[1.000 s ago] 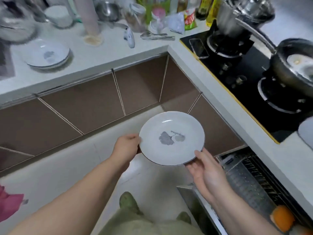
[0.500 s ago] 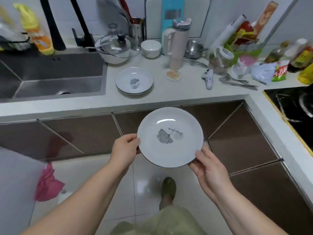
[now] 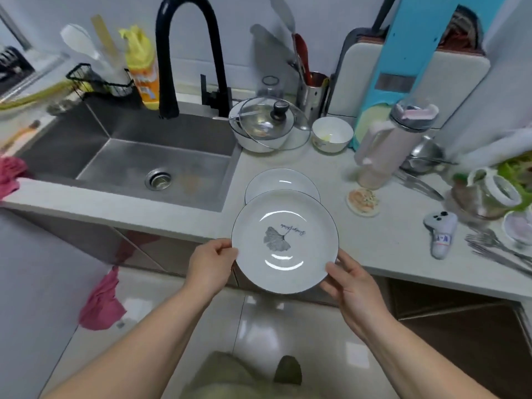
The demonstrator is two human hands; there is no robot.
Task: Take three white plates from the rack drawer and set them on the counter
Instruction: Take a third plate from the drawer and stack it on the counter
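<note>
Plate with grey leaf print at frame centre, held at its rim by left hand and right hand, overlapping a second plate on the counter, sink upper left

Seen from above, a person's left hand and right hand grip opposite edges of a white plate printed with a grey leaf, holding it over the front edge of a pale counter. A second white plate lies on the counter just behind it, partly hidden. To the left are a steel sink and black faucet.
</note>
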